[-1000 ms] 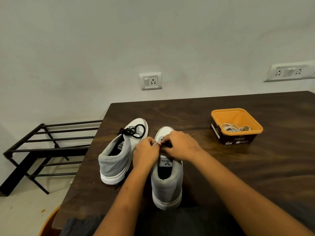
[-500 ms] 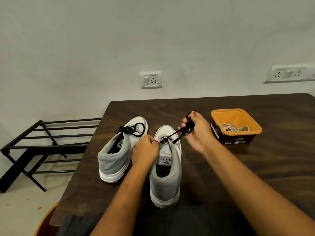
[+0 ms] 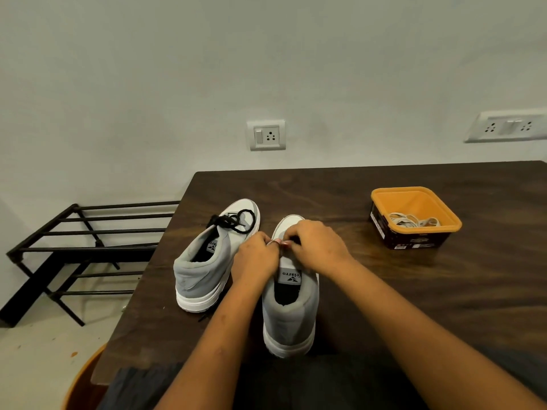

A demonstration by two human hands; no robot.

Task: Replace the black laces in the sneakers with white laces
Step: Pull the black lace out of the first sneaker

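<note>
Both hands meet over the front part of one grey sneaker (image 3: pixel 291 318), which stands on the dark wooden table (image 3: pixel 444 291) with its heel toward the person and its white toe pointing to 12 o'clock. The left hand (image 3: pixel 256 258) comes from 7 o'clock. Its fingers are curled and its fingertips press against the lacing area of this sneaker, but I cannot tell what is between them. The right hand (image 3: pixel 318 247) comes from 4 o'clock and lies over the tongue. Its fingers are bent together, and a short dark piece of black lace (image 3: pixel 294 240) shows under them, so it seems to pinch this lace. The fingertips of the two hands touch or almost touch each other. The second grey sneaker (image 3: pixel 204 261) stands just beside, at 10 o'clock from the first one, with its toe turned a little toward 1 o'clock. Its own black lace, a tied bow (image 3: pixel 236 221), lies loose on its top. At 2 o'clock, well apart from the hands, stands an orange tub (image 3: pixel 414 202) with the white laces (image 3: pixel 411 221) in a heap inside it. On the wall at 12 o'clock there is a socket plate (image 3: pixel 266 135), and at 9 o'clock, beyond the table edge, a black metal rack (image 3: pixel 88 250) stands on the floor.
</note>
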